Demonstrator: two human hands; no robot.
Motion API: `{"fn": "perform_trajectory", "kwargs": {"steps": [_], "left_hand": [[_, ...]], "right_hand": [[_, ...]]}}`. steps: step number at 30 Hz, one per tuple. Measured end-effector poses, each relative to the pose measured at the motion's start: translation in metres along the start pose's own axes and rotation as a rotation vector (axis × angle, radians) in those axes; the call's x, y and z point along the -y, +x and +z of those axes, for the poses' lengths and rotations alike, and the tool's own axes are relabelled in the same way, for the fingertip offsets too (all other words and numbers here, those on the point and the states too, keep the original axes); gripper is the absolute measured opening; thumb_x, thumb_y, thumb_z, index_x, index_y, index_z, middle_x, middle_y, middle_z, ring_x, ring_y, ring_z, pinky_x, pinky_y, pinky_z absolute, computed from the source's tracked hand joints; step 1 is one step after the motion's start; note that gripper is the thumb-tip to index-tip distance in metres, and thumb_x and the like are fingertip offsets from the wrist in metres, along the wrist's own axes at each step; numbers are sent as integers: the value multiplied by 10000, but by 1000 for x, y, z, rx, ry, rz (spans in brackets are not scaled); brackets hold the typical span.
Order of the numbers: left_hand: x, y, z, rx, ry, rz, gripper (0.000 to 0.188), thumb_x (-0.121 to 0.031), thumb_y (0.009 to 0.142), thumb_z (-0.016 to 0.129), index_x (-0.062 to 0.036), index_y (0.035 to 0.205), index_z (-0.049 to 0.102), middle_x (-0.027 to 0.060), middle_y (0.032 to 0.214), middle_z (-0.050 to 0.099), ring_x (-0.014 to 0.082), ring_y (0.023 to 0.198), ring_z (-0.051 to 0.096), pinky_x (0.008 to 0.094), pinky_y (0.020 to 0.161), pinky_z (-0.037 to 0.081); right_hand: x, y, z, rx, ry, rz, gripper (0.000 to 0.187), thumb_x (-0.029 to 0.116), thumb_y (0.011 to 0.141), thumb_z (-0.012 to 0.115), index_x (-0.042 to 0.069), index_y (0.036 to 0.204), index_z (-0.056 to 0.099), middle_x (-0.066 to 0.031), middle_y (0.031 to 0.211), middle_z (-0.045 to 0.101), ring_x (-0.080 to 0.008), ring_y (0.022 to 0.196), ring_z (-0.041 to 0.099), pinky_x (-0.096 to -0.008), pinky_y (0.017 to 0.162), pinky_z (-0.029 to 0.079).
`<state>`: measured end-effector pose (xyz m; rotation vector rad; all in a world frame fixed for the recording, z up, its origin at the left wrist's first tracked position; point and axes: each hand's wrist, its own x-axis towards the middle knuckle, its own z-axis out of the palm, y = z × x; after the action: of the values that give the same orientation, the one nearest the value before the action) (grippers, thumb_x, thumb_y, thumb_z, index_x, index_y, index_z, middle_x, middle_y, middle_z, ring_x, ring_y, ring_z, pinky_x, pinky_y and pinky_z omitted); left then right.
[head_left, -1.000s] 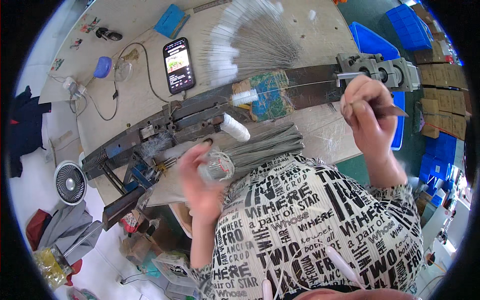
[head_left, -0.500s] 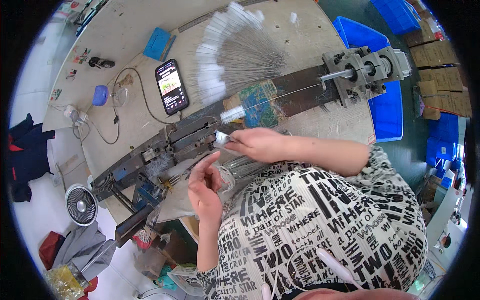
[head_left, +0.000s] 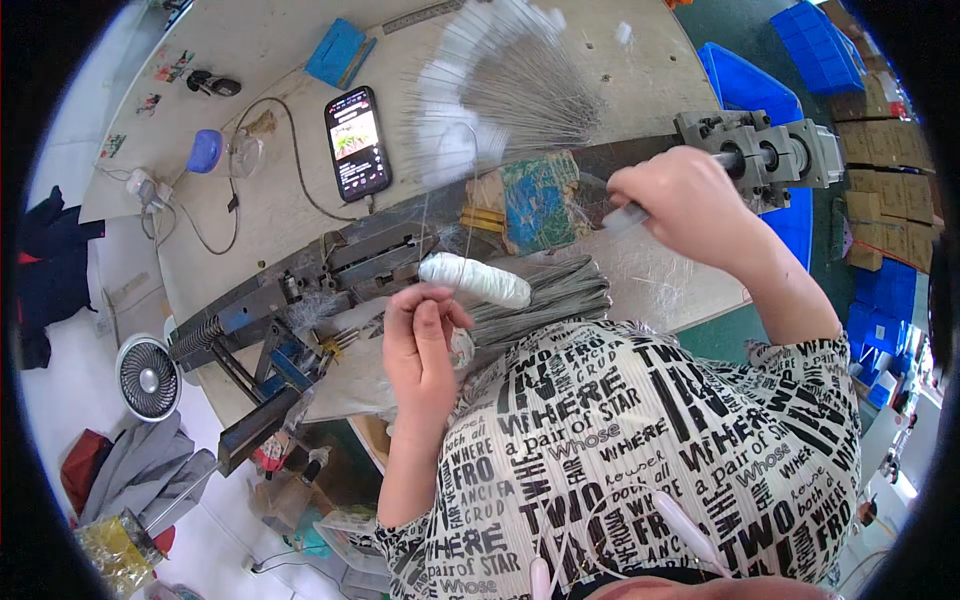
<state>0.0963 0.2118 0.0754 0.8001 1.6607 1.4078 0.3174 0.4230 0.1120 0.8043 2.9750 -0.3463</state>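
Observation:
My left hand (head_left: 425, 335) is closed, fingertips pinched together beside the left end of a white bundle of fibres (head_left: 478, 279). Its fingers hide whatever they grip. From the bundle, a thin bent wire (head_left: 425, 205) rises in a tall loop over the bench. Over at the right, my right hand (head_left: 690, 205) has its fingers curled just in front of the machine's spindle head (head_left: 765, 150). A pale, blurred piece (head_left: 625, 216) shows under these fingers; its kind cannot be made out.
Many white-tufted wires (head_left: 520, 80) lie fanned out at the back. A phone (head_left: 355, 145) lies left of them. Loose wires (head_left: 560, 295) are bundled by my waist. A blue-and-tan pad (head_left: 540, 200) sits on the metal rail. A blue bin (head_left: 745, 80) stands beyond the bench.
My right hand has moved from beside my left hand rightward to the spindle head. The white brush on the stretched wire has gone from its place. The white bundle and wire loop now show.

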Motion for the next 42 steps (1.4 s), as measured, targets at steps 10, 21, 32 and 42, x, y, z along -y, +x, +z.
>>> {"fn": "perform_trajectory", "kwargs": {"steps": [10, 21, 32, 42], "left_hand": [[-24, 20, 6, 135, 742, 344, 77, -103, 887, 636, -61, 942, 670, 51, 789, 622, 194, 646, 587, 312, 593, 465], [-36, 71, 31, 199, 1098, 666, 107, -221, 859, 667, -114, 859, 664, 35, 765, 602, 239, 716, 595, 373, 617, 443], [24, 7, -23, -205, 143, -62, 331, -201, 978, 578, -15, 1247, 529, 87, 1068, 609, 171, 989, 581, 324, 919, 453], [55, 35, 9, 230, -34, -257, 413, -228, 917, 631, -9, 1237, 489, 160, 1098, 620, 283, 1033, 609, 391, 889, 483]], "right_hand": [[-43, 60, 18, -198, 8, -19, 220, 125, 815, 650, 76, 1028, 675, -119, 877, 663, -312, 868, 647, -413, 779, 514], [2, 32, -23, -302, 409, -87, 237, 88, 894, 631, 27, 1121, 662, -109, 1018, 683, -235, 908, 654, -324, 816, 504], [63, 89, 39, -160, 294, -360, 221, 87, 710, 683, 119, 924, 641, -28, 841, 605, -272, 759, 608, -385, 723, 487], [65, 99, 37, -24, 346, -332, 212, 53, 741, 637, 95, 948, 652, -59, 878, 636, -309, 836, 617, -420, 736, 482]]}}
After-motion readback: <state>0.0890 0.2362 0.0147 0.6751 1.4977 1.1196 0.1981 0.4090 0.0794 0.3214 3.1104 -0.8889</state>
